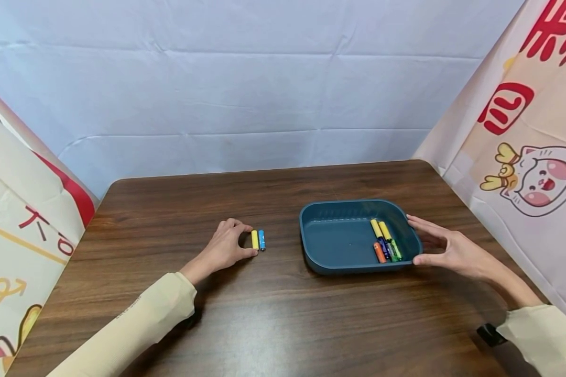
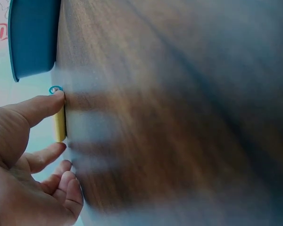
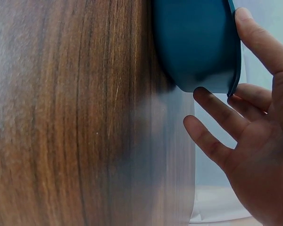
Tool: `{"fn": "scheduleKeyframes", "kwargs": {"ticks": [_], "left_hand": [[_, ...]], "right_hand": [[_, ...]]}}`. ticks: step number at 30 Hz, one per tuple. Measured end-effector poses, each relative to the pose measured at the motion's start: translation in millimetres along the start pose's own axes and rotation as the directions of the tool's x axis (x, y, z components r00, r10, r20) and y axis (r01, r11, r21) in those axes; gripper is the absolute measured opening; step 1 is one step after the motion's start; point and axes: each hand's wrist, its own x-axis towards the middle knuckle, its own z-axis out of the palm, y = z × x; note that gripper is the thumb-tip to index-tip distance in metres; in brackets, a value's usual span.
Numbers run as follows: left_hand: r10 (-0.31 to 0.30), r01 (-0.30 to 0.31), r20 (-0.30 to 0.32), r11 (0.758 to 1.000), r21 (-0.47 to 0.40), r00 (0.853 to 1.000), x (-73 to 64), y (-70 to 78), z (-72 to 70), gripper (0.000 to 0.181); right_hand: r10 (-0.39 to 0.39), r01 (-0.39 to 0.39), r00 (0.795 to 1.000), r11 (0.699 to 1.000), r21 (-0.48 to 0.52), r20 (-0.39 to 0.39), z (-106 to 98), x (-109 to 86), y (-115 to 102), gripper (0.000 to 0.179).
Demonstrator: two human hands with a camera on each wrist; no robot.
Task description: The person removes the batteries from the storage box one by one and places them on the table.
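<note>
My left hand point(image 1: 224, 243) is on the left of the table, pinching a small yellow battery point(image 1: 254, 240) end to end between thumb and a finger. In the left wrist view the yellow battery point(image 2: 60, 125) stands out between thumb and fingertip, close to the wood. A blue battery point(image 1: 262, 240) lies right beside it. My right hand point(image 1: 457, 254) rests at the right end of a dark blue plastic tray point(image 1: 344, 269). Its thumb and fingers are spread along the rim, fairly straight; in the right wrist view two fingers extend below the tray wall point(image 3: 198, 47).
Several batteries point(image 1: 385, 230), yellow, orange, green and dark, lie in the right part of the tray. The brown wooden table point(image 1: 264, 324) has white cloth point(image 1: 245, 94) behind it and printed cloths point(image 1: 514, 173) at its sides.
</note>
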Motion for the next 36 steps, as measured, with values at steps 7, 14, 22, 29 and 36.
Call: {"fn": "scheduleKeyframes", "kwargs": {"ticks": [7, 14, 22, 29, 36], "left_hand": [[0.002, -0.002, 0.024, 1.000, -0.019, 1.000, -1.6, -0.6, -2.8, 0.062], [-0.010, 0.015, 0.075, 0.998, -0.055, 0.997, -3.7, 0.4, -8.0, 0.067], [-0.029, 0.038, 0.093, 0.995, -0.097, 0.995, -4.6, 0.6, -13.4, 0.068], [0.002, 0.006, 0.049, 0.987, -0.162, 0.999, -4.8, 11.1, -21.5, 0.069], [0.084, -0.094, -0.052, 0.961, -0.260, 0.995, -2.5, 54.4, -30.7, 0.062]], "right_hand": [[0.024, -0.024, 1.000, 1.000, -0.014, 0.003, 0, -0.5, -1, 0.092], [0.034, -0.034, 0.999, 0.999, -0.024, 0.004, 0, -1.3, -1, 0.093], [0.037, -0.037, 0.999, 0.999, -0.021, 0.002, 0, -0.9, 0, 0.092], [0.039, -0.039, 0.999, 0.999, -0.029, 0.002, 0, -1.4, 0, 0.093], [0.066, -0.065, 0.998, 0.997, -0.040, 0.007, 0, 0.0, -1, 0.093]]}}
